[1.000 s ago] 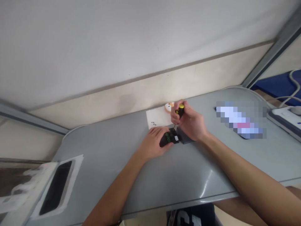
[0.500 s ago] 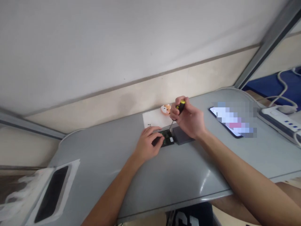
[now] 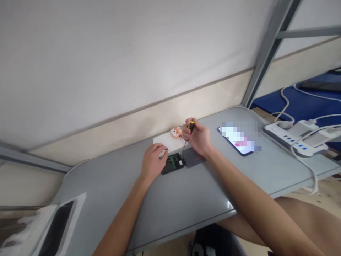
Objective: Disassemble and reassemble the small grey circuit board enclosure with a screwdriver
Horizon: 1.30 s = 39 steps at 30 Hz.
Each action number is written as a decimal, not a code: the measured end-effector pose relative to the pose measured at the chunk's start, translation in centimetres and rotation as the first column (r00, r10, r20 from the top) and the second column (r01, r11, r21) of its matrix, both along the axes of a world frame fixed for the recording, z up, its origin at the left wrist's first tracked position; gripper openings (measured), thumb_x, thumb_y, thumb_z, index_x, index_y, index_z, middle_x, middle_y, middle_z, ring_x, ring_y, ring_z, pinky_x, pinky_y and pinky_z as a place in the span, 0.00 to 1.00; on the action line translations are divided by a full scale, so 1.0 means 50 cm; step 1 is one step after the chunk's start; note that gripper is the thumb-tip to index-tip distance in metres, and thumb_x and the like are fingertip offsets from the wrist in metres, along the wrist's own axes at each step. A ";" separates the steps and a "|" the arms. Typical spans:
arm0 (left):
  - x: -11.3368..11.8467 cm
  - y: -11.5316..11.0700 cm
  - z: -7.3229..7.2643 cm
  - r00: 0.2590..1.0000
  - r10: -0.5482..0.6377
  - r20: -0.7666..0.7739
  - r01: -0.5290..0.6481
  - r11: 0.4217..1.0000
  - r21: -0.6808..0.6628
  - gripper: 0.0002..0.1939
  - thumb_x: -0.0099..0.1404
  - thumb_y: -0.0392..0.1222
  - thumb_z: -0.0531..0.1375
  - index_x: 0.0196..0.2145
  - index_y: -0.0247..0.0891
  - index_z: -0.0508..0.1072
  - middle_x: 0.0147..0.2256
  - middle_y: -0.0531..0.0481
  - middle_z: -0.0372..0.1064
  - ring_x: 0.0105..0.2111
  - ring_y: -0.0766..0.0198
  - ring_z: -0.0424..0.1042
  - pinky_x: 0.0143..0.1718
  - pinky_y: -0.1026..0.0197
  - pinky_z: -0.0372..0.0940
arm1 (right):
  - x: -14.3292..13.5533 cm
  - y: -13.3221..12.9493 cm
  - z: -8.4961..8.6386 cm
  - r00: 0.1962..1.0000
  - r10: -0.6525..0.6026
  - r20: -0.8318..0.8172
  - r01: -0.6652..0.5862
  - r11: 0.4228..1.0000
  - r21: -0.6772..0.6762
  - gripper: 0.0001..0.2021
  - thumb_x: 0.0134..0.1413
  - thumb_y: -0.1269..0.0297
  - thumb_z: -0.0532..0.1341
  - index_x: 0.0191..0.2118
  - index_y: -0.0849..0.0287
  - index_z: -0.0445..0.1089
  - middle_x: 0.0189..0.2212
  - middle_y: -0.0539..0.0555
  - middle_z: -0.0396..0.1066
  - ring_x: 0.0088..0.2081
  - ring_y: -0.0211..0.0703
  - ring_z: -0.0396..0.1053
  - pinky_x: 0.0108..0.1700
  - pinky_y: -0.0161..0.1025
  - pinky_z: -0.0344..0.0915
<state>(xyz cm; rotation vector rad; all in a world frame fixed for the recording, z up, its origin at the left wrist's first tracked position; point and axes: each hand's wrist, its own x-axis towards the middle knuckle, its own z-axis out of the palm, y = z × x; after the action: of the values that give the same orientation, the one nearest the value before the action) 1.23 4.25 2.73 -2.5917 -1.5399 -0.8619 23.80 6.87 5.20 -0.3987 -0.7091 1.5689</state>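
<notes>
My right hand is closed around a black and yellow screwdriver. Its thin shaft points down toward the gap between an opened black device with a green circuit board and a dark flat cover. My left hand is at the device's left edge, thumb and fingers bent close together over the corner of a white sheet; whatever lies between the fingertips is too small to make out. On the sheet's far edge sits an orange and white animal-faced object.
A lit phone lies right of my hands on the grey table. Beyond it is a white power strip with plugs and cables. At the left edge, a dark tablet-like object rests on something white. A metal post stands behind.
The view has turned right, so things appear further left. My left hand has lifted off the circuit board to its upper left edge, uncovering more of it. The screwdriver stays in my right hand.
</notes>
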 end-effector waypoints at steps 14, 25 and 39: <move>0.051 0.111 -0.004 0.958 -0.116 -0.264 0.074 0.983 -0.165 0.10 0.72 0.41 0.59 0.40 0.40 0.81 0.48 0.43 0.75 0.49 0.50 0.74 0.52 0.48 0.69 | 0.003 0.002 -0.004 0.993 0.098 0.063 -0.099 0.995 0.007 0.15 0.66 0.50 0.57 0.34 0.56 0.63 0.23 0.46 0.51 0.22 0.35 0.45 0.23 0.34 0.46; 0.001 -0.033 0.001 0.975 -0.215 0.047 0.219 0.935 -0.278 0.25 0.72 0.51 0.62 0.63 0.45 0.68 0.61 0.44 0.69 0.62 0.53 0.68 0.64 0.46 0.63 | 0.050 -0.003 0.021 0.882 -0.393 0.258 0.332 0.909 0.252 0.17 0.65 0.46 0.59 0.33 0.53 0.66 0.24 0.49 0.57 0.25 0.40 0.51 0.27 0.39 0.50; 0.001 -0.064 -0.059 0.954 -0.177 0.241 0.236 0.941 -0.242 0.30 0.65 0.45 0.70 0.62 0.49 0.68 0.56 0.47 0.75 0.58 0.52 0.71 0.63 0.44 0.61 | 0.051 -0.106 -0.048 -0.030 -0.718 0.696 0.160 0.684 0.712 0.09 0.70 0.59 0.56 0.41 0.55 0.71 0.38 0.55 0.72 0.39 0.48 0.67 0.45 0.46 0.58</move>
<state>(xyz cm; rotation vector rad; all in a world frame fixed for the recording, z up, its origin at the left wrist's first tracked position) 1.26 1.05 -0.22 -2.9877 -1.5492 -1.0518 26.36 1.57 2.78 -1.2547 -1.7044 0.1556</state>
